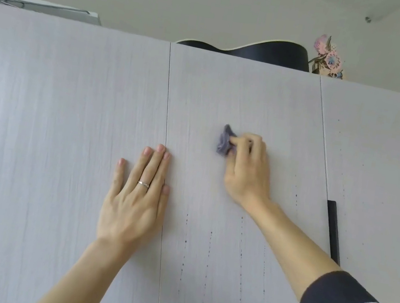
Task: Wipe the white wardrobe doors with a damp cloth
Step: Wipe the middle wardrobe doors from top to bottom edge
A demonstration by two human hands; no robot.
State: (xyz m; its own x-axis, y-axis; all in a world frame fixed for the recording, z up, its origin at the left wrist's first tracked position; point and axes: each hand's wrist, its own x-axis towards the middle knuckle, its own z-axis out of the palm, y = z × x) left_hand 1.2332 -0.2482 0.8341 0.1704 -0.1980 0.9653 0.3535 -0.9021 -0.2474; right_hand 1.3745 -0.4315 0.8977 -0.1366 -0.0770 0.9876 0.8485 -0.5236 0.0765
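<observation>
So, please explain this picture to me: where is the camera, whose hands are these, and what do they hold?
There is no machine here. The camera sits on a person's head, so you see that person's own two hands. In front stand white wardrobe doors. The left hand lies flat, fingers straight, across the gap between two doors and holds nothing. The right hand grips a crumpled purple-grey cloth against the middle door. On top of the wardrobe are a dark guitar shape and some flowers.
</observation>
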